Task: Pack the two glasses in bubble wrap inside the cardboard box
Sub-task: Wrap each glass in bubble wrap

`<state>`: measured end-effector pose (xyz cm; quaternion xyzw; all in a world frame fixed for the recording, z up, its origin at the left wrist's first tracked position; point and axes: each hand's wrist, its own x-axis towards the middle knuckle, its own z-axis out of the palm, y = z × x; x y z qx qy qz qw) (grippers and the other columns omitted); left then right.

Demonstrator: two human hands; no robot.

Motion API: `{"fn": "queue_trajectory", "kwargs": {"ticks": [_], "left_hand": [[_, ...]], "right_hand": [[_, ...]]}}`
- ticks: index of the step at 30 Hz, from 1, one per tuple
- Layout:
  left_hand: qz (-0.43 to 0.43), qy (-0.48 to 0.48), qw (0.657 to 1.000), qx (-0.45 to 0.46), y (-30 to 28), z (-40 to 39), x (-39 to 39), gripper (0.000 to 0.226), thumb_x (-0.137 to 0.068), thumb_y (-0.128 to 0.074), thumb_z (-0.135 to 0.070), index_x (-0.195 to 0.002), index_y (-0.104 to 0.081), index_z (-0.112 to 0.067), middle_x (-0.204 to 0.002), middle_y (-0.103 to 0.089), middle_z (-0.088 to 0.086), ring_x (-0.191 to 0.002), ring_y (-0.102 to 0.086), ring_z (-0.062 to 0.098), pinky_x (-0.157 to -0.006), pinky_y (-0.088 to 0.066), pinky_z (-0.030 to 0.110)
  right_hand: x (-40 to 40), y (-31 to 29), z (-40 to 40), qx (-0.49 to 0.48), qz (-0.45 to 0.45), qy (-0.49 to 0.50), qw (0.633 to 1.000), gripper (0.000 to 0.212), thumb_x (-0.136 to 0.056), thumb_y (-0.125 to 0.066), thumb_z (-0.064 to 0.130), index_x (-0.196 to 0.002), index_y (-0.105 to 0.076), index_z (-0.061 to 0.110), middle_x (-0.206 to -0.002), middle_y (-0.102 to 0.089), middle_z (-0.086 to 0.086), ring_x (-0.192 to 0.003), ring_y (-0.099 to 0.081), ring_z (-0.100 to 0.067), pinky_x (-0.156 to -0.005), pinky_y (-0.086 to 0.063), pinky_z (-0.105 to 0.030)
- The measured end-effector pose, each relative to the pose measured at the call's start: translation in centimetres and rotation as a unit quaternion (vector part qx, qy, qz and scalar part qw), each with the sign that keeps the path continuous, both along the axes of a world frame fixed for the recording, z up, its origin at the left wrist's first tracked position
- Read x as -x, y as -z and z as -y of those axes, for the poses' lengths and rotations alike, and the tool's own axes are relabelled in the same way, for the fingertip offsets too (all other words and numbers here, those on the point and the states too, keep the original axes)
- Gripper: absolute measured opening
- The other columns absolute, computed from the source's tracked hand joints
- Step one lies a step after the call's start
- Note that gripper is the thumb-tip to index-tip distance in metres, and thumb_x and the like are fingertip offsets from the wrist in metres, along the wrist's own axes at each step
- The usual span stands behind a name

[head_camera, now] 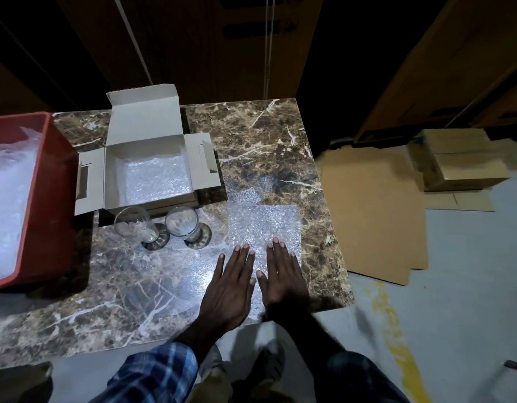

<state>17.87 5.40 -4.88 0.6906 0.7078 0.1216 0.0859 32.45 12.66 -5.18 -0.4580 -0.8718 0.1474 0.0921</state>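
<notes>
Two clear footed glasses stand side by side on the marble table [266,132], the left glass [135,225] and the right glass [184,223], just in front of an open grey cardboard box [148,125] whose floor is lined with bubble wrap [157,180]. A square sheet of bubble wrap [264,223] lies flat to the right of the glasses. My left hand [229,286] and my right hand [282,274] press flat on the sheet's near edge with straight fingers, side by side. Another patch of bubble wrap [251,189] lies behind the sheet.
A red plastic bin [49,181] holding more bubble wrap sits at the table's left end. Flattened cardboard [373,210] and stacked boxes [461,161] lie on the floor to the right. Dark wooden panels rise behind the table.
</notes>
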Motion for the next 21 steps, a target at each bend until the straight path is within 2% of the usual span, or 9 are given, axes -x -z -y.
{"fn": "queue_trajectory", "kwargs": {"ticks": [7,9,11,13,15,17,21], "left_hand": [[-0.012,0.004,1.0,0.029,-1.0,0.2,0.6,0.058,-0.107,-0.026,-0.034,-0.157,-0.023,-0.005,-0.167,-0.012,0.011,-0.155,-0.007,0.024,-0.123,-0.012,0.053],[-0.013,0.023,0.999,0.022,-1.2,0.7,1.3,0.058,-0.106,-0.03,-0.035,-0.157,-0.026,-0.005,-0.166,-0.015,0.012,-0.155,-0.008,0.025,-0.123,-0.011,0.052],[-0.018,0.066,0.998,0.009,-1.5,1.5,1.9,0.058,-0.106,-0.033,-0.038,-0.155,-0.032,-0.006,-0.164,-0.022,0.011,-0.154,-0.012,0.025,-0.123,-0.011,0.053],[-0.018,0.112,0.994,-0.006,-1.7,2.4,2.0,0.059,-0.106,-0.034,-0.043,-0.153,-0.038,-0.008,-0.162,-0.029,0.01,-0.154,-0.016,0.025,-0.123,-0.012,0.052],[-0.014,0.148,0.989,-0.019,-1.7,3.3,1.9,0.059,-0.105,-0.039,-0.045,-0.151,-0.042,-0.008,-0.161,-0.031,0.01,-0.153,-0.02,0.026,-0.122,-0.015,0.052],[-0.011,0.168,0.985,-0.031,-1.7,3.8,1.8,0.057,-0.102,-0.048,-0.041,-0.148,-0.046,-0.007,-0.16,-0.034,0.01,-0.152,-0.023,0.026,-0.121,-0.019,0.053],[-0.018,0.161,0.984,-0.07,-1.8,3.8,2.0,0.048,-0.096,-0.057,-0.028,-0.139,-0.057,-0.006,-0.154,-0.044,0.012,-0.148,-0.031,0.028,-0.119,-0.025,0.054]], "right_hand": [[-1.9,-0.7,-0.2,-0.044,0.017,0.002,0.999,0.069,-0.104,-0.039,0.049,-0.155,-0.03,0.003,-0.163,-0.025,-0.013,-0.152,-0.022,-0.025,-0.121,-0.027,-0.045],[-3.1,-1.4,0.2,-0.03,0.015,-0.049,0.998,0.074,-0.099,-0.043,0.053,-0.155,-0.031,0.006,-0.164,-0.024,-0.012,-0.152,-0.021,-0.023,-0.122,-0.023,-0.044],[-4.3,-2.1,0.8,-0.009,0.016,-0.128,0.992,0.078,-0.091,-0.055,0.052,-0.153,-0.036,0.008,-0.162,-0.029,-0.011,-0.15,-0.026,-0.023,-0.122,-0.025,-0.044],[-5.0,-2.0,1.5,-0.015,0.006,-0.174,0.985,0.072,-0.09,-0.058,0.046,-0.149,-0.042,0.008,-0.158,-0.036,-0.011,-0.149,-0.028,-0.024,-0.121,-0.024,-0.042],[-5.0,-1.5,1.8,-0.041,0.007,-0.171,0.984,0.062,-0.094,-0.053,0.043,-0.145,-0.049,0.007,-0.155,-0.042,-0.012,-0.146,-0.034,-0.025,-0.119,-0.029,-0.043],[-4.3,-1.2,1.7,-0.076,0.011,-0.162,0.984,0.056,-0.093,-0.049,0.039,-0.137,-0.057,0.006,-0.148,-0.051,-0.014,-0.138,-0.047,-0.027,-0.112,-0.041,-0.046],[-3.2,-1.5,1.6,-0.138,-0.006,-0.168,0.976,0.046,-0.093,-0.044,0.027,-0.125,-0.066,0.002,-0.135,-0.062,-0.017,-0.126,-0.059,-0.03,-0.108,-0.042,-0.046]]}}
